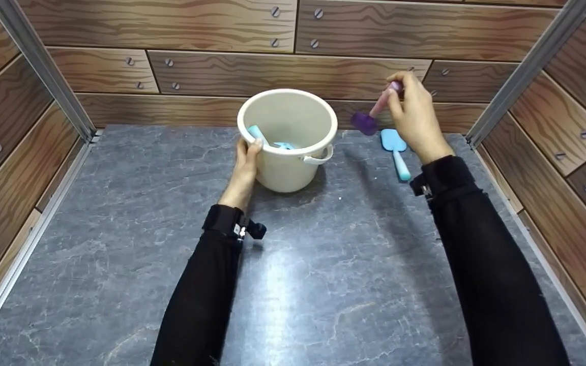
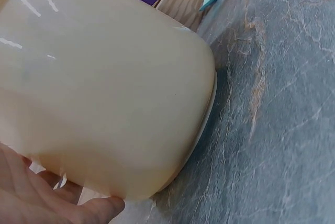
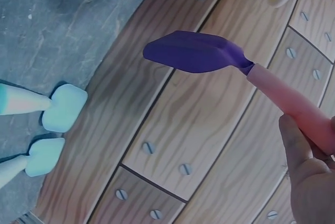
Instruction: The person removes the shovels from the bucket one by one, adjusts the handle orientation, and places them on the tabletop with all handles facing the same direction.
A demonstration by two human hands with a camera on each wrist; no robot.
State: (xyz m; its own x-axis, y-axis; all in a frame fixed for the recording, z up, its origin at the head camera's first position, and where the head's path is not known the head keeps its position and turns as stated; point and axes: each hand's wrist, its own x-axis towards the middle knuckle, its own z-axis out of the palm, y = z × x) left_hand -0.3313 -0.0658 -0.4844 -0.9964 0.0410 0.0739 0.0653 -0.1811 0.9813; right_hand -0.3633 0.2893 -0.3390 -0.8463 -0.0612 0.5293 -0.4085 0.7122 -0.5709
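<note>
A cream bucket [image 1: 290,170] stands upright on the grey surface, its carry handle hanging at the front right. My left hand [image 1: 244,165] holds its left side near the rim, fingers and thumb on the outer wall. Inside the bucket, a light-blue handle [image 1: 257,134] leans against the rim beside another blue piece [image 1: 284,146]. My right hand [image 1: 415,109] is raised right of the bucket and pinches the pink handle of a small toy shovel [image 3: 196,52]. Its purple blade points toward the bucket, blade end lower than the handle end.
Below my right hand a light-blue toy shovel [image 1: 393,142] lies on the surface. The right wrist view shows it with a second light-blue shovel [image 3: 45,157] alongside. Wood-patterned panels [image 1: 222,71] close off the back and both sides, with metal posts [image 1: 44,71] at the corners.
</note>
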